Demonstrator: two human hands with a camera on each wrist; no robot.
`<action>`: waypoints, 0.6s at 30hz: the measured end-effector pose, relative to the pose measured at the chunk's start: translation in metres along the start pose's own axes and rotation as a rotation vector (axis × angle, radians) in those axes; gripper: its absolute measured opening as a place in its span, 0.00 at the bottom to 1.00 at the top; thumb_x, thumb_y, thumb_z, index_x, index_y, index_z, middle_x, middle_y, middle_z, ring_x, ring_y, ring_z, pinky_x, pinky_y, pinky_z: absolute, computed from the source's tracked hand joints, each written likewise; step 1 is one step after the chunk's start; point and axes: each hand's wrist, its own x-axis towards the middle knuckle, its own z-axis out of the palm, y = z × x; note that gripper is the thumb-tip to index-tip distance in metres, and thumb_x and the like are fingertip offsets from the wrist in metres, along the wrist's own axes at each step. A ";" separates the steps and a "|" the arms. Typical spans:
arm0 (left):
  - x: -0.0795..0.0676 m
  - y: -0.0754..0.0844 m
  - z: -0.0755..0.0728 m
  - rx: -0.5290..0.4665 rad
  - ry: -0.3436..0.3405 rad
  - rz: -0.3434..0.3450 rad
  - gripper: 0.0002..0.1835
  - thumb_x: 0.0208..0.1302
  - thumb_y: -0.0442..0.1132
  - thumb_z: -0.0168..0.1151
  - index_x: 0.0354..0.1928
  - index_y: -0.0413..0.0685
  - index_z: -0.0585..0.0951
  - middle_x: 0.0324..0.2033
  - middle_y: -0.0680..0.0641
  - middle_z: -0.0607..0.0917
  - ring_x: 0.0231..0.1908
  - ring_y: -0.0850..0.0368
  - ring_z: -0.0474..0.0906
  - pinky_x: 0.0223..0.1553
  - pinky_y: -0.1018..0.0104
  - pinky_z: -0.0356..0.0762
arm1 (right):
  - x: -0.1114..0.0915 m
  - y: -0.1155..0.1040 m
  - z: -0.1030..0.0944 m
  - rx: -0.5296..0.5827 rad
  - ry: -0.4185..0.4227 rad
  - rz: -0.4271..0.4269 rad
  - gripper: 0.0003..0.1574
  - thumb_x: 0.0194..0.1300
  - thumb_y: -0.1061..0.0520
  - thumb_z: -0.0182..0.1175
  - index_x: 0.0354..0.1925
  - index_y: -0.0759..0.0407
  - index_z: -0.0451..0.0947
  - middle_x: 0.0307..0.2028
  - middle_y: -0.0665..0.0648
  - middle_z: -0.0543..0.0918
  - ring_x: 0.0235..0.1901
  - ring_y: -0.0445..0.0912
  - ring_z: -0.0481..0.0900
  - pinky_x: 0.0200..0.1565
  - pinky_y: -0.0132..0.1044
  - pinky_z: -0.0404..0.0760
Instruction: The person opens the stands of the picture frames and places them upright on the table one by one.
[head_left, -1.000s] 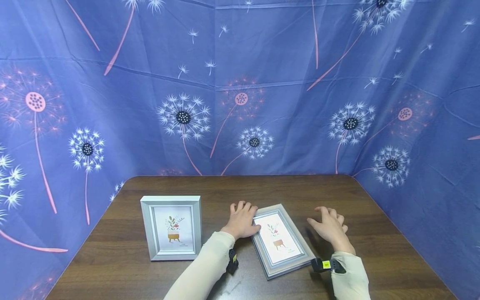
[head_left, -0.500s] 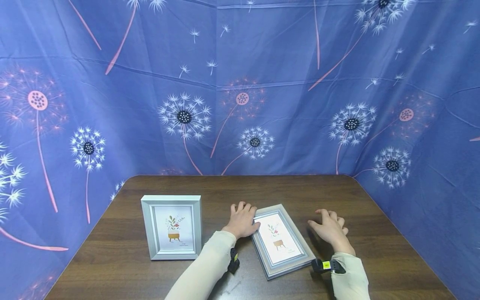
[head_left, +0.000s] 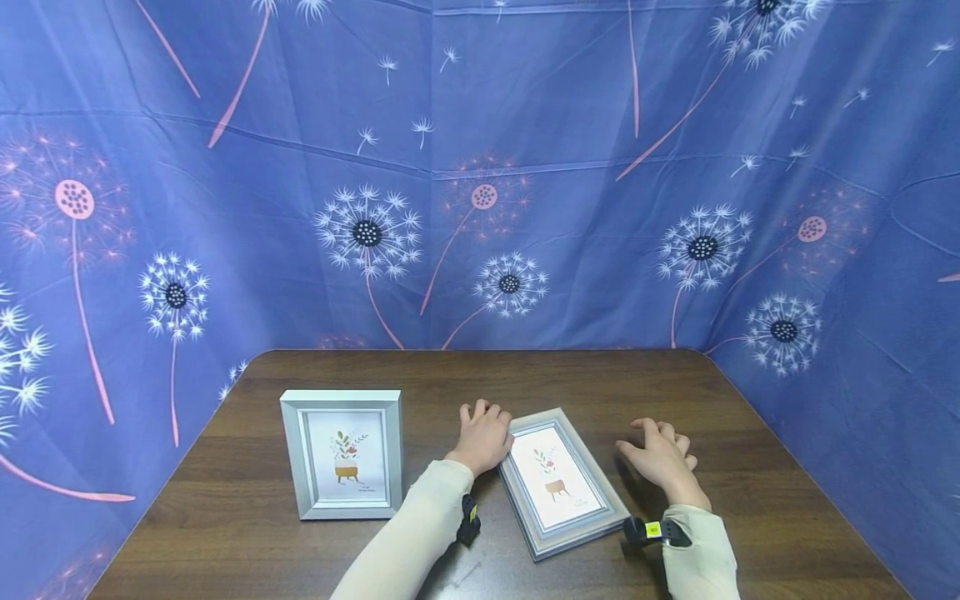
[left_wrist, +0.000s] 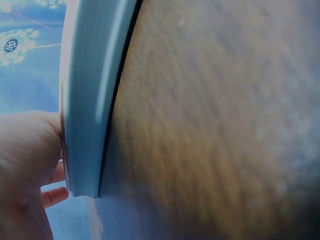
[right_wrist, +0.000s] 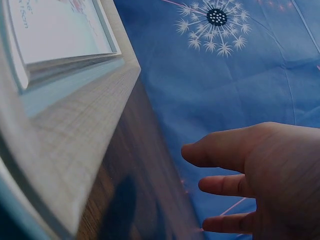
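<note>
A grey-silver picture frame lies face up on the brown table, turned at an angle, with a potted-plant print inside. At its upper left edge is my left hand, fingers loosely bent and the thumb along the rim. In the left wrist view, the left hand touches the frame's side, and part of the fingers is hidden. To the right of the frame, my right hand hovers apart from it, fingers relaxed. The right wrist view shows that hand holding nothing, near the frame's corner.
A second picture frame with a similar plant print stands upright on the table at the left, beside my left forearm. A blue dandelion-patterned cloth hangs behind the table and along both sides.
My left thumb has drawn back from the face of the lying frame to its edge. That frame has shifted very slightly left. My right hand and the standing frame have stayed put.
</note>
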 end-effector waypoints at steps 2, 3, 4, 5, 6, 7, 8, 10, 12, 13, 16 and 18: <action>0.000 0.000 -0.001 0.010 0.011 0.000 0.14 0.67 0.47 0.62 0.49 0.48 0.83 0.49 0.48 0.82 0.58 0.48 0.66 0.58 0.42 0.56 | 0.000 0.000 0.000 -0.001 0.000 -0.001 0.37 0.67 0.48 0.59 0.63 0.69 0.63 0.63 0.82 0.55 0.60 0.78 0.49 0.52 0.72 0.51; -0.001 0.000 -0.001 0.013 0.008 -0.003 0.14 0.67 0.47 0.63 0.49 0.48 0.83 0.49 0.48 0.82 0.58 0.48 0.66 0.58 0.42 0.56 | 0.000 -0.001 0.000 -0.001 0.000 -0.002 0.37 0.66 0.48 0.59 0.63 0.69 0.63 0.63 0.82 0.55 0.60 0.78 0.49 0.52 0.72 0.51; -0.001 0.001 -0.002 0.018 0.006 -0.005 0.14 0.67 0.47 0.63 0.49 0.48 0.83 0.49 0.48 0.82 0.58 0.48 0.66 0.58 0.43 0.56 | 0.000 -0.001 0.000 -0.001 -0.001 0.000 0.37 0.66 0.47 0.59 0.63 0.69 0.63 0.63 0.82 0.55 0.60 0.78 0.49 0.52 0.72 0.51; -0.001 0.001 -0.003 0.023 0.004 -0.006 0.14 0.67 0.47 0.63 0.48 0.48 0.83 0.49 0.48 0.82 0.58 0.48 0.67 0.58 0.43 0.56 | 0.000 -0.001 0.000 -0.001 -0.002 0.001 0.37 0.66 0.47 0.59 0.63 0.69 0.63 0.63 0.82 0.55 0.60 0.78 0.49 0.53 0.72 0.51; -0.001 0.001 -0.003 0.031 0.000 -0.007 0.14 0.67 0.48 0.63 0.49 0.48 0.83 0.49 0.48 0.82 0.58 0.49 0.66 0.58 0.43 0.56 | 0.000 -0.002 -0.001 0.000 -0.003 0.001 0.37 0.66 0.47 0.59 0.63 0.69 0.63 0.63 0.82 0.55 0.60 0.78 0.49 0.53 0.72 0.51; -0.001 0.001 -0.004 0.039 -0.001 -0.006 0.14 0.67 0.48 0.64 0.48 0.48 0.83 0.49 0.48 0.82 0.58 0.49 0.66 0.58 0.43 0.56 | 0.000 -0.002 -0.001 0.001 -0.004 0.001 0.37 0.66 0.47 0.59 0.64 0.69 0.63 0.63 0.82 0.55 0.60 0.78 0.49 0.53 0.72 0.51; -0.001 0.002 -0.004 0.048 -0.004 -0.006 0.14 0.67 0.48 0.63 0.48 0.48 0.83 0.49 0.48 0.82 0.58 0.49 0.66 0.58 0.44 0.56 | 0.000 -0.002 -0.001 0.001 -0.004 0.001 0.37 0.66 0.47 0.59 0.64 0.69 0.63 0.63 0.82 0.55 0.60 0.78 0.49 0.53 0.72 0.51; -0.001 0.002 -0.004 0.069 -0.009 0.000 0.14 0.67 0.48 0.63 0.48 0.48 0.84 0.48 0.48 0.82 0.58 0.49 0.66 0.59 0.44 0.56 | -0.001 -0.002 -0.001 0.004 -0.007 0.004 0.37 0.66 0.47 0.59 0.64 0.69 0.62 0.63 0.82 0.55 0.60 0.78 0.48 0.53 0.72 0.50; -0.001 0.002 -0.003 0.087 -0.015 0.005 0.14 0.67 0.48 0.62 0.48 0.48 0.84 0.48 0.48 0.82 0.58 0.49 0.66 0.59 0.44 0.56 | -0.001 -0.002 0.000 0.006 -0.009 0.007 0.37 0.66 0.48 0.59 0.64 0.69 0.62 0.63 0.82 0.55 0.60 0.78 0.48 0.53 0.72 0.50; 0.000 0.002 -0.002 0.096 -0.018 0.007 0.14 0.68 0.48 0.62 0.48 0.47 0.84 0.48 0.48 0.82 0.58 0.49 0.66 0.59 0.44 0.56 | -0.002 -0.002 0.000 0.008 -0.010 0.010 0.37 0.66 0.48 0.59 0.64 0.70 0.62 0.63 0.82 0.55 0.61 0.78 0.48 0.53 0.72 0.50; 0.000 0.001 -0.001 0.123 -0.022 0.015 0.14 0.68 0.48 0.61 0.48 0.48 0.83 0.48 0.48 0.81 0.57 0.50 0.66 0.59 0.44 0.56 | -0.002 -0.001 0.001 0.012 -0.010 0.014 0.37 0.66 0.48 0.59 0.64 0.69 0.63 0.63 0.82 0.55 0.61 0.78 0.48 0.54 0.72 0.50; 0.001 0.000 -0.001 0.142 -0.016 0.023 0.14 0.69 0.49 0.61 0.47 0.48 0.83 0.47 0.49 0.81 0.56 0.51 0.66 0.59 0.45 0.56 | -0.001 -0.001 0.001 0.015 -0.013 0.013 0.37 0.66 0.48 0.58 0.64 0.69 0.63 0.64 0.82 0.55 0.61 0.78 0.48 0.54 0.72 0.49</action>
